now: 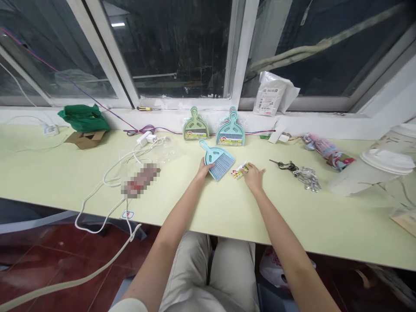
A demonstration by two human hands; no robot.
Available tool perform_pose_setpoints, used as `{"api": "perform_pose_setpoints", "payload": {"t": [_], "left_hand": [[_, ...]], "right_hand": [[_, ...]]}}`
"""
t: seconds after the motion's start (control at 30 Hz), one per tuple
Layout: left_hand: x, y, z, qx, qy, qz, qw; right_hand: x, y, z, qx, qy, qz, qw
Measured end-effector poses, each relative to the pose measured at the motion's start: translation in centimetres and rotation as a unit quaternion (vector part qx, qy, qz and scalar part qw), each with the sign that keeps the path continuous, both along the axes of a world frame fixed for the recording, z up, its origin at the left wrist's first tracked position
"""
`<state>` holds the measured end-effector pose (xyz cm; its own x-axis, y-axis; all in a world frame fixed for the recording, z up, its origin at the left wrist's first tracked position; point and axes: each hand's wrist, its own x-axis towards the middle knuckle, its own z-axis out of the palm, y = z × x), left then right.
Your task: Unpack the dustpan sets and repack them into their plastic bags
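My left hand [204, 168] is closed on the left edge of a small teal dustpan and brush set [217, 161], whose grey-blue bristles face up and toward the right. The set lies tilted on the pale yellow table [221, 208], its handle pointing to the back left. To the right, my right hand [252, 176] has its fingers on a colourful printed card [238, 172], which is apart from the set. Behind stand packaged sets, green ones [196, 125] on the left and teal ones [230, 128] on the right, leaning against the wall.
Keys [305, 175], a folded umbrella [326, 149] and a lidded white cup [373, 171] are on the right. White cables [108, 182], a cardboard box [86, 139] and a green cloth bag [83, 118] lie left. A white package [271, 95] sits on the window ledge.
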<state>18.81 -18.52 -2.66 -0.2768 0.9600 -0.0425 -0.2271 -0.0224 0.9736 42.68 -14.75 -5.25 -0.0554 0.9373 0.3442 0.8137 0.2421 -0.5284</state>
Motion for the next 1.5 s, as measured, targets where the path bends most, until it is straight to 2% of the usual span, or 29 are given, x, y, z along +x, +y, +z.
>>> {"api": "perform_pose_setpoints", "payload": {"t": [0.07, 0.13, 0.23, 0.3, 0.37, 0.43, 0.5, 0.6, 0.7, 0.83, 1.0, 1.07, 1.13, 1.2, 1.23, 1.33, 1.4, 1.43, 1.5], "left_hand": [[0.0, -0.1, -0.1, 0.0, 0.006, -0.001, 1.0], [0.0, -0.2, 0.0, -0.006, 0.01, 0.001, 1.0], [0.4, -0.4, 0.2, -0.019, -0.004, -0.007, 1.0], [0.9, -0.6, 0.3, -0.027, -0.025, -0.025, 0.999], [1.5, -0.8, 0.4, -0.022, -0.051, -0.048, 0.997], [2.2, -1.1, 0.5, -0.004, -0.076, -0.066, 0.995], [2.7, -1.3, 0.6, 0.016, -0.092, -0.077, 0.993], [3.0, -1.4, 0.6, 0.025, -0.082, -0.086, 0.993], [3.3, -1.4, 0.5, 0.028, -0.061, -0.097, 0.993], [3.7, -1.4, 0.5, 0.036, -0.035, -0.097, 0.994], [3.8, -1.5, 0.6, 0.038, -0.028, -0.089, 0.995], [3.6, -1.5, 0.8, 0.036, -0.034, -0.081, 0.995], [3.4, -1.5, 0.9, 0.037, -0.041, -0.073, 0.996], [3.2, -1.5, 1.1, 0.038, -0.047, -0.071, 0.996], [3.2, -1.4, 1.2, 0.04, -0.049, -0.074, 0.995], [2.7, -1.3, 1.2, 0.058, -0.031, -0.086, 0.994], [2.0, -1.1, 1.2, 0.063, 0.042, -0.086, 0.993], [1.3, -1.0, 1.4, 0.057, 0.105, -0.074, 0.99], [-0.5, -0.8, 1.8, 0.04, 0.231, -0.017, 0.972]], "right_hand": [[0.4, 0.4, -0.2, -0.002, 0.038, 0.014, 0.999], [0.7, 0.9, 0.0, -0.001, 0.126, 0.007, 0.992], [0.3, 1.1, 1.0, 0.017, 0.306, -0.011, 0.952], [-0.8, 0.4, 1.9, 0.038, 0.374, 0.008, 0.927], [-2.2, -0.8, 2.6, 0.046, 0.357, 0.063, 0.931], [-3.8, -2.2, 2.9, 0.034, 0.263, 0.128, 0.956], [-5.1, -3.3, 2.9, 0.006, 0.142, 0.152, 0.978], [-6.1, -4.2, 2.6, -0.035, 0.006, 0.117, 0.992], [-6.2, -4.1, 2.4, -0.06, -0.056, 0.059, 0.995], [-6.0, -4.0, 2.4, -0.08, -0.069, 0.0, 0.994], [-6.1, -4.1, 2.5, -0.08, -0.05, -0.023, 0.995], [-5.9, -3.8, 2.3, -0.07, 0.011, -0.03, 0.997], [-5.7, -3.4, 2.0, -0.043, 0.12, -0.035, 0.991], [-5.5, -3.0, 1.6, -0.039, 0.261, -0.019, 0.964], [-5.5, -2.8, 1.5, -0.059, 0.337, 0.008, 0.94], [-5.6, -2.7, 1.2, -0.176, 0.532, 0.104, 0.822], [-5.6, -2.7, 1.3, -0.218, 0.607, 0.119, 0.755], [-5.6, -2.7, 1.3, -0.223, 0.628, 0.111, 0.737], [-5.4, -2.6, 1.6, -0.219, 0.647, 0.093, 0.725]]}}
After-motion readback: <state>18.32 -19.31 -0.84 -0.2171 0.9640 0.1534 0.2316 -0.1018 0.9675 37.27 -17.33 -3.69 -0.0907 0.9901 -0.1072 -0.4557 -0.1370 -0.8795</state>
